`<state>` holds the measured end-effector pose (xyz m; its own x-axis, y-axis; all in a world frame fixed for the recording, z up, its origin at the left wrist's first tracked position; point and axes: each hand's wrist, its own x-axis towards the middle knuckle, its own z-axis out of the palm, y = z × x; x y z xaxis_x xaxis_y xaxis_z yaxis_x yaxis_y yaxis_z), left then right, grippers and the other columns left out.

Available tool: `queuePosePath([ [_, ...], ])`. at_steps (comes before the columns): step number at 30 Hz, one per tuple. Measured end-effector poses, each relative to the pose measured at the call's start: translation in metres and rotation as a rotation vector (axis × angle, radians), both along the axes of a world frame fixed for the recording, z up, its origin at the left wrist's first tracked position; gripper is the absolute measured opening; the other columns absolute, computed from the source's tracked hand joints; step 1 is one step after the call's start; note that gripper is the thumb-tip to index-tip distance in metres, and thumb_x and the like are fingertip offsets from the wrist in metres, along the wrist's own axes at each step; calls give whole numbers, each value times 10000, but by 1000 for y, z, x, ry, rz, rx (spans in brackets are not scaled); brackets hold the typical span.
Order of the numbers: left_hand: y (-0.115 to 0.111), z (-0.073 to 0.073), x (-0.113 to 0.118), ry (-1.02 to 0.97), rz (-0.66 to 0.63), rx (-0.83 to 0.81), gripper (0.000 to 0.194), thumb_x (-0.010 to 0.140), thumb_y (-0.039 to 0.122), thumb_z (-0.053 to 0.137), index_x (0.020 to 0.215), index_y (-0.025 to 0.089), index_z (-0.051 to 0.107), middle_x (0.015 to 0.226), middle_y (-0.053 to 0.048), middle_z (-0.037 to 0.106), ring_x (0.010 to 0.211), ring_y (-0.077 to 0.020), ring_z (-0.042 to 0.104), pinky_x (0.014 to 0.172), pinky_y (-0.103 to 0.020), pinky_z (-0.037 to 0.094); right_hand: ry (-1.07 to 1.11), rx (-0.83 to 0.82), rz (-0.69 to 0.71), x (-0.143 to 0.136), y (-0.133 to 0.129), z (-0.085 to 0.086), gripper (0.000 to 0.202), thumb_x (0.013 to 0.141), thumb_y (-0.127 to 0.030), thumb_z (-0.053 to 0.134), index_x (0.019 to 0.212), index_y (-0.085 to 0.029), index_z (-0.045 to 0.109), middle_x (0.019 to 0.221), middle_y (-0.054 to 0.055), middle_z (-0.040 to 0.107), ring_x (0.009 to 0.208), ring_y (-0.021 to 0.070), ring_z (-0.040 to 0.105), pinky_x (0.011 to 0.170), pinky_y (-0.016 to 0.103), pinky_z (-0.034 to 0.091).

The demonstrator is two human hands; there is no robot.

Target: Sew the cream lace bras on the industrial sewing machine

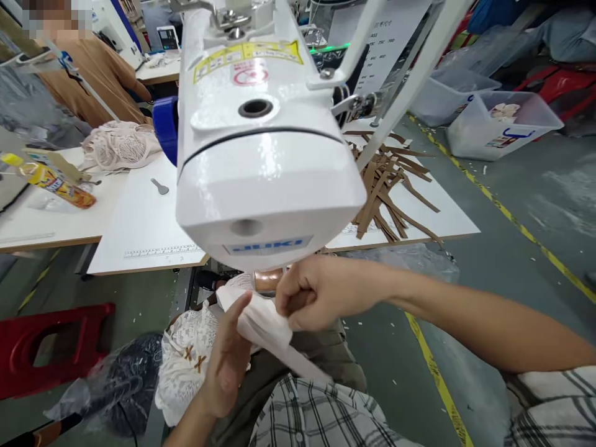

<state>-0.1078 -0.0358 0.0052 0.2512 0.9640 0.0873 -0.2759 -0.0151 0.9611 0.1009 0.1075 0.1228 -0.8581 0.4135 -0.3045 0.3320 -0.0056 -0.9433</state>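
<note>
A white JUKI sewing machine head [267, 180] fills the upper middle of the view. Below it, pale pink-white fabric [265, 326] stretches between my two hands, with a narrow end trailing over my lap. My left hand [229, 357] holds the fabric's left side, thumb on top. My right hand [316, 292] has its fingers curled and pinched at the fabric's right edge, close under the machine head. White lace fabric [186, 357] with small brown crosses hangs left of my left hand. The needle area is hidden behind the machine head.
Brown strips [384, 186] are piled on the white table [449, 217] at right. A bottle [56, 185] and cream fabric [120, 146] lie at left. A red stool [56, 347] stands lower left, plastic bins [500, 127] upper right. Another person [93, 77] sits at upper left.
</note>
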Motion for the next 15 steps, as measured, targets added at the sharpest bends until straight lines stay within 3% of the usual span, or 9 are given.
queuePosePath([
  [2, -7, -3, 13, -93, -9, -6, 757, 874, 702, 429, 1514, 317, 301, 1500, -120, 432, 1311, -389, 475, 1029, -535, 460, -16, -110, 43, 0, -3, 1, 74, 709, -196, 646, 771, -168, 676, 621, -39, 556, 559, 91, 472, 527, 212, 353],
  [4, -10, -6, 18, -36, 89, 116, 731, 886, 680, 434, 1513, 331, 297, 1544, -111, 368, 1381, -394, 383, 1070, -556, 409, -28, -68, 53, 0, -1, -3, 75, 710, -199, 638, 769, -170, 675, 665, -25, 591, 589, 101, 498, 542, 216, 356],
  [6, -3, -7, 12, 186, 222, 298, 696, 896, 613, 493, 1504, 320, 323, 1537, -123, 373, 1400, -399, 349, 1088, -571, 373, -60, 145, 14, -2, 5, -10, 27, 714, -180, 614, 698, -175, 635, 657, -25, 573, 595, 101, 475, 548, 221, 330],
  [8, 14, -6, -2, 532, 268, 507, 702, 864, 537, 599, 1481, 283, 384, 1473, -154, 454, 1362, -409, 404, 1079, -569, 377, -104, 402, -45, -4, 10, -19, 133, 722, -170, 586, 600, -177, 532, 601, -31, 504, 570, 93, 405, 540, 230, 282],
  [11, 42, -6, -23, 1019, 115, 760, 726, 796, 443, 709, 1449, 259, 450, 1336, -158, 591, 1248, -379, 534, 1063, -515, 409, -164, 583, -73, -6, 12, -27, 261, 747, -199, 545, 552, -180, 373, 546, -37, 392, 531, 87, 285, 521, 248, 213],
  [15, 66, -9, -34, 1215, 12, 942, 667, 807, 383, 720, 1419, 236, 501, 1246, -149, 660, 1163, -339, 608, 1063, -462, 421, -127, 564, -122, -5, 10, -29, 319, 732, -202, 546, 546, -178, 288, 538, -43, 293, 531, 86, 198, 526, 263, 170],
])
